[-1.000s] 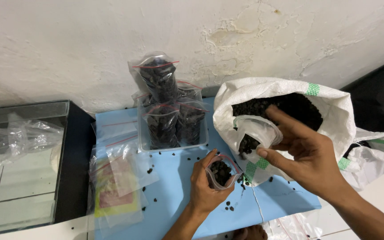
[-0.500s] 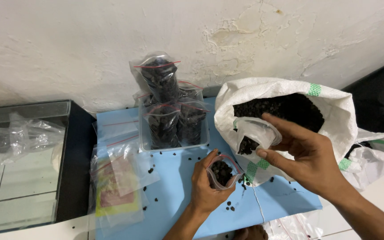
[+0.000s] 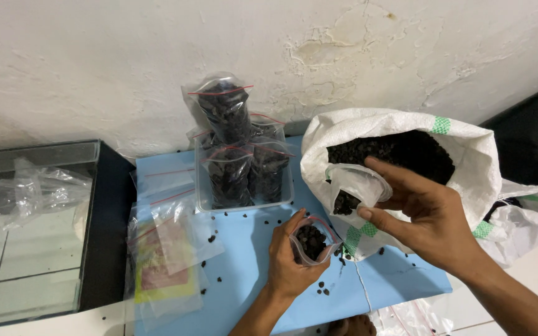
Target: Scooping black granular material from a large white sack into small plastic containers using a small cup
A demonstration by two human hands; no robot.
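our left hand (image 3: 287,261) still grips the small bag (image 3: 312,242), part full of dark pellets, while our right hand (image 3: 428,221), fingers closed on the cup (image 3: 357,185), has barely moved and tips it just above those left fingertips, by the sack (image 3: 468,155).

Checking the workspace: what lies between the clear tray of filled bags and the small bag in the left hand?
Head view: only bare blue board with a few loose dark pellets, between tray and small bag.
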